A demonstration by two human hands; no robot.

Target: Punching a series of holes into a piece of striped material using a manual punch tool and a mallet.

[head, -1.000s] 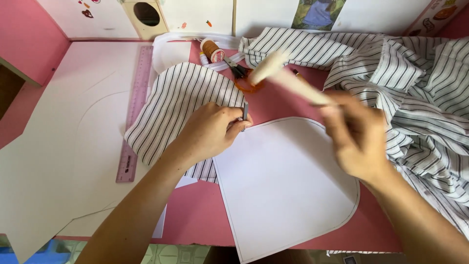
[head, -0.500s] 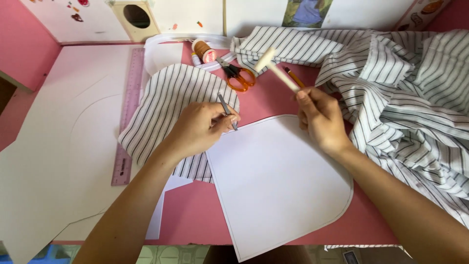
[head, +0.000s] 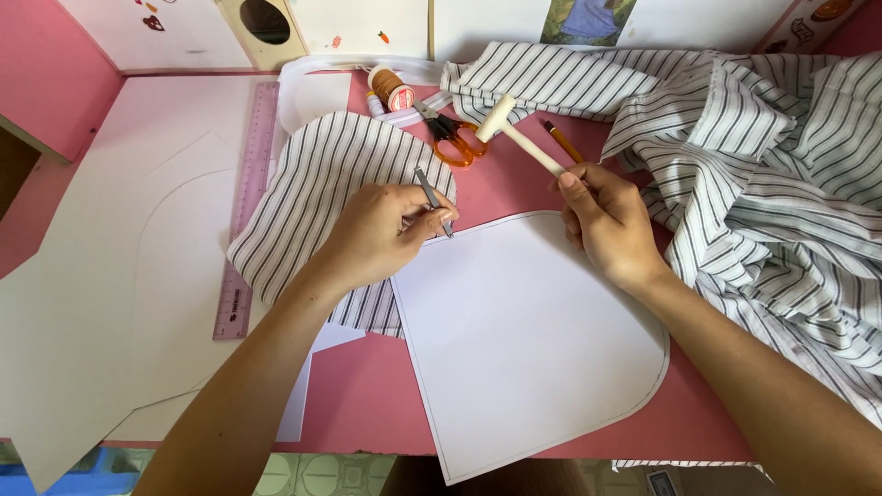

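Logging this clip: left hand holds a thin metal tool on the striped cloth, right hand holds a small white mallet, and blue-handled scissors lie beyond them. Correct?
Not quite. The head view shows orange-handled scissors, not blue. The rest stands: left hand, thin metal tool, right hand, small white mallet.

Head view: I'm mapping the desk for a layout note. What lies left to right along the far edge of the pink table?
Translucent purple plastic ruler → orange thread spool → orange-handled scissors → small white mallet held in the right hand → heap of striped fabric.
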